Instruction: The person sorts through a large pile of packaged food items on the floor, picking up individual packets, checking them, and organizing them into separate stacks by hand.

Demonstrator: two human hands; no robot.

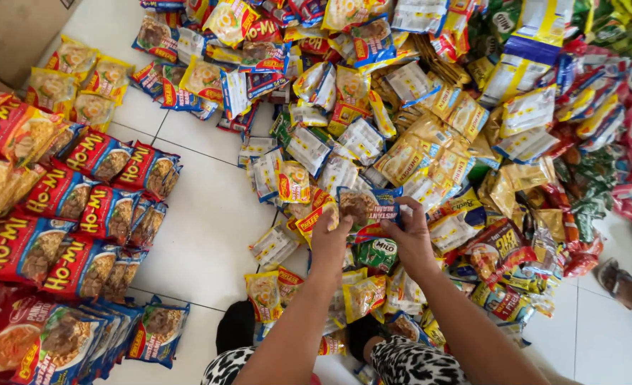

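My left hand [329, 239] and my right hand [410, 235] both grip one blue instant-noodle packet [368, 205], held between them over a big heap of snack and noodle packets [373, 128] on the white tiled floor [202, 235]. Left fingers pinch the packet's left edge, right fingers its right edge. Under the hands lie a green drink sachet [376, 254] and yellow noodle packets [362, 296]. My knees in black-and-white patterned cloth [408, 360] show at the bottom.
Sorted rows of red noodle packets [81, 207] lie at left, with blue packets [95, 335] below them and yellow packets [81, 82] above. A cardboard box [17, 28] stands top left. Another person's sandalled foot [619, 281] is at right.
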